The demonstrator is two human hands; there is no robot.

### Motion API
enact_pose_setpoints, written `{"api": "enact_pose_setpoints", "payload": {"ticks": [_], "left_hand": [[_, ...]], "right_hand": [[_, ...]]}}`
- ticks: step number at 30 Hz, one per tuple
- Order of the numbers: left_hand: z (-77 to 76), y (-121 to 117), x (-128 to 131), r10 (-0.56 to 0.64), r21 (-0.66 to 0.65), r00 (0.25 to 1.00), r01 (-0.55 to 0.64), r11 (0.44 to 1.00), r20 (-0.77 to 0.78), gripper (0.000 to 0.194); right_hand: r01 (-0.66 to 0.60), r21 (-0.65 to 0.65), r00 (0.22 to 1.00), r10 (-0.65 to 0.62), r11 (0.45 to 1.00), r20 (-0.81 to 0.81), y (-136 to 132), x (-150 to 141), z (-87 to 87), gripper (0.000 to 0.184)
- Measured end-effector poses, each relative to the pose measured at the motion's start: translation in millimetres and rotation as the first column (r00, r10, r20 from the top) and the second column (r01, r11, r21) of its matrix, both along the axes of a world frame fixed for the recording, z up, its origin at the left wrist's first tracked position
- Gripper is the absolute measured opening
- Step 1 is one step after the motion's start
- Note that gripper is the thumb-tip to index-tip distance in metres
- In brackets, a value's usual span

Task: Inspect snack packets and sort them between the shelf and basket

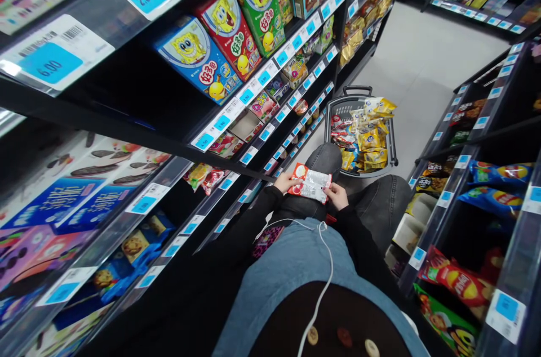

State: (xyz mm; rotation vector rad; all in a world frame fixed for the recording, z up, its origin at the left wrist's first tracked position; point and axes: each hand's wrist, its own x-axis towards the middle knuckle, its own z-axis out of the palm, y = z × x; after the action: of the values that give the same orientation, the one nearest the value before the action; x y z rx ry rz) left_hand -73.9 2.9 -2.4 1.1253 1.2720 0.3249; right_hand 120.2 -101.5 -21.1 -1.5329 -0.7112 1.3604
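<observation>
A red and silver-white snack packet (311, 183) lies flat across my lap, held at both ends. My left hand (287, 182) grips its left end, thumb on top. At the opposite end, my right hand (337, 196) pinches the edge between thumb and fingers. Just beyond my knees, a grey shopping basket (395, 146) stands on the floor. Yellow snack packets (372, 140) fill its right side, and red and white packets (343, 134) lie on its left.
Shelves on my left hold SpongeBob boxes (224, 22) and smaller packs behind a price rail (262, 78). On the right, a shelf holds chip bags (459, 284). Pale floor (406, 64) runs ahead between them. A white earphone cable (327, 272) hangs down my front.
</observation>
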Motion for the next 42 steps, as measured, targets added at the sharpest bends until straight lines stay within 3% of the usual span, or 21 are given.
{"api": "enact_pose_setpoints", "payload": {"ticks": [8, 11, 15, 17, 19, 24, 31, 37, 42], "left_hand": [[-12.8, -8, -6, 0.004, -0.049, 0.988, 0.003, 0.999, 0.154, 0.055], [-7.8, -6, -9, -0.008, -0.054, 0.973, 0.021, 0.998, 0.231, 0.071], [6.2, 0, -12, -0.090, 0.063, 0.938, 0.073, 0.995, 0.334, 0.091], [8.6, 2, -11, -0.147, 0.154, 0.946, 0.106, 0.982, 0.288, 0.082], [5.6, 3, -8, -0.181, 0.241, 0.968, 0.136, 0.961, 0.176, 0.063], [-11.4, 1, 0, -0.110, 0.334, 0.994, 0.097, 0.938, 0.020, 0.032], [-10.6, -1, 6, -0.031, 0.332, 0.999, 0.033, 0.943, -0.010, 0.023], [-0.1, -3, 14, 0.063, 0.300, 0.998, -0.054, 0.952, -0.021, 0.019], [-2.5, -3, 17, 0.153, 0.223, 0.988, -0.149, 0.964, -0.003, 0.020]], "right_hand": [[-0.002, 0.048, 0.998, 0.005, 0.999, -0.060, -5, 7, -4.6, 0.031], [0.011, 0.057, 0.997, -0.007, 0.998, -0.078, -7, 9, -4.8, 0.035], [0.055, 0.145, 0.994, -0.040, 0.988, -0.101, -10, 9, 0.7, 0.060], [0.049, 0.181, 0.994, -0.031, 0.982, -0.104, -10, 8, 3.1, 0.060], [0.033, 0.178, 0.997, -0.019, 0.984, -0.075, -8, 7, 3.6, 0.046], [0.072, 0.123, 0.997, -0.075, 0.990, 0.019, -2, 6, -0.9, 0.029], [0.095, 0.088, 0.987, -0.106, 0.992, 0.123, 6, 1, -6.4, 0.024], [0.127, 0.038, 0.955, -0.132, 0.991, 0.267, 12, -5, 1.1, 0.016], [0.155, -0.030, 0.944, -0.139, 0.987, 0.300, 21, -2, 4.7, 0.010]]}}
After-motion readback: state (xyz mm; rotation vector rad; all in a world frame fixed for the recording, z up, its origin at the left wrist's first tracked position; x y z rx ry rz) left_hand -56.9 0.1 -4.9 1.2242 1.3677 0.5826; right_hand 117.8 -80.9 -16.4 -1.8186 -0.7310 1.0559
